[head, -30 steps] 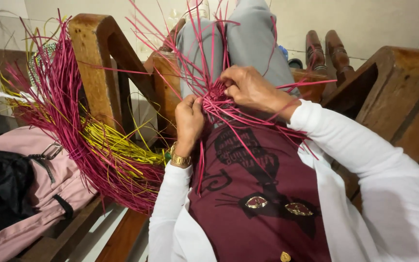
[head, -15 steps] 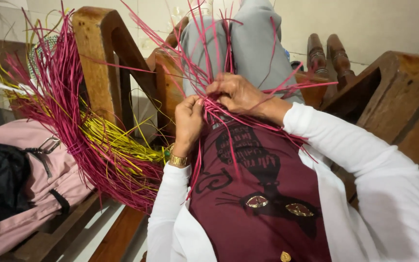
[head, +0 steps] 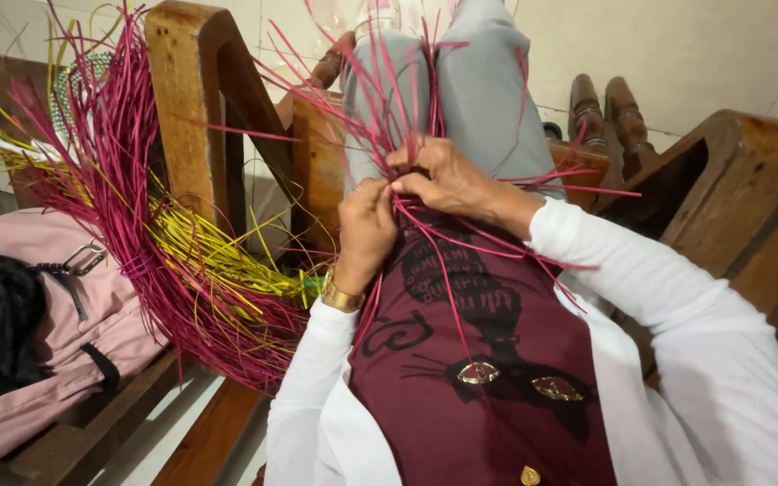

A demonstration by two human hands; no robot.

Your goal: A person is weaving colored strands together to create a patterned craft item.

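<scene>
Both hands met just above the dark red apron (head: 479,378) on the person's lap. The left hand (head: 366,229) was curled into a loose fist, knuckles up, its wrist wearing a gold bracelet (head: 342,295) and bent upward from a white-sleeved forearm that ran along the apron's left edge. The right hand (head: 443,180) lay beyond the apron's top edge, palm down, fingers (head: 404,157) pinched together and touching the left hand's fingertips. The right arm came in from the apron's right side, elbow bent and raised, sleeve reaching the wrist.
</scene>
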